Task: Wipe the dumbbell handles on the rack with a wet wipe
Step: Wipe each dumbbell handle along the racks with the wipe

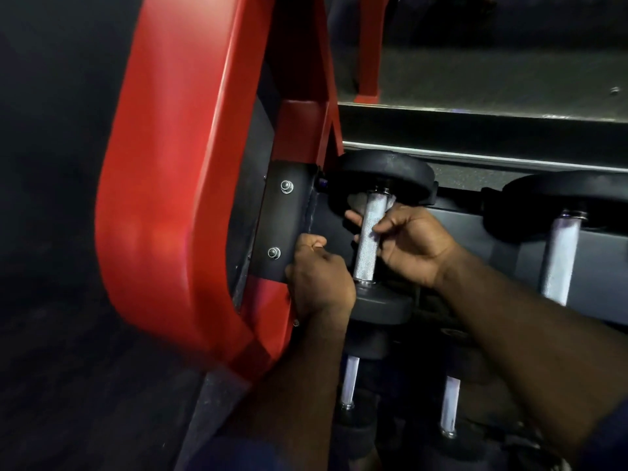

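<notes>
Your right grip is closed round the knurled metal handle of the end dumbbell. Its fingers pass behind the bar, with one fingertip showing on the far side, and the thumb lies across the front. The handle is held at about its middle, so bare metal shows above and below your grip. That handle runs between the dumbbell's black upper head, just above the grip, and its black lower head, just below it. Your left grip is curled into a tight fist just beside the lower end of the same handle and close to the right grip. You cannot tell from this view whether it has hold of anything. Its knuckles sit against the edge of a black bracket, which is fastened by two bolts to the red frame of the rack. Well out to the far side of your right grip, a second handle stands on the same shelf. Below both grips, two more handles show on the lower shelf.
</notes>
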`<state>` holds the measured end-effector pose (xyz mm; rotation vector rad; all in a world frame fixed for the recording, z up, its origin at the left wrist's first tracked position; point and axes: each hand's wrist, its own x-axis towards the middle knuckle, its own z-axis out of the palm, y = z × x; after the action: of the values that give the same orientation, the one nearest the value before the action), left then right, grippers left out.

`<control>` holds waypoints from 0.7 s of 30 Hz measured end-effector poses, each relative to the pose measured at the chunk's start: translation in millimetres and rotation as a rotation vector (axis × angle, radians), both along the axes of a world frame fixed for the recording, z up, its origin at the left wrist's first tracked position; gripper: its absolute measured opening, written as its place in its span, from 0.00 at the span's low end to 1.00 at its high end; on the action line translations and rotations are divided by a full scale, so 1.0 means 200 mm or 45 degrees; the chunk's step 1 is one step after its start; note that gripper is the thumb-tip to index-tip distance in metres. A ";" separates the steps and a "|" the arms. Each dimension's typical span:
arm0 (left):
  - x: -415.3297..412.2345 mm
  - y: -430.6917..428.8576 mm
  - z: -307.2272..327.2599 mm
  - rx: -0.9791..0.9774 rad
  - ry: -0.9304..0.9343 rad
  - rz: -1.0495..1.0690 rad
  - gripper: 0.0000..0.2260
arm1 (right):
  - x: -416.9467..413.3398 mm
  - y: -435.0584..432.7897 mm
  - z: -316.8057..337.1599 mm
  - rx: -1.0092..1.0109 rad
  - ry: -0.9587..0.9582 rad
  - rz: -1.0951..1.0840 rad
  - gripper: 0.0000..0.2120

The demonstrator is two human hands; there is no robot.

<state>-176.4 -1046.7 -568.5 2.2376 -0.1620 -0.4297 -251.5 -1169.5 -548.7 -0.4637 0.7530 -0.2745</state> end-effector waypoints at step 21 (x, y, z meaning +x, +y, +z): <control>-0.01 -0.01 0.03 -0.030 0.001 -0.005 0.13 | -0.21 0.10 -0.07 -0.416 0.391 0.597 0.25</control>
<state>-178.1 -1048.2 -562.1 2.2147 -0.1701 -0.4282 -292.8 -1148.9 -562.2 -0.9892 0.8756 0.1206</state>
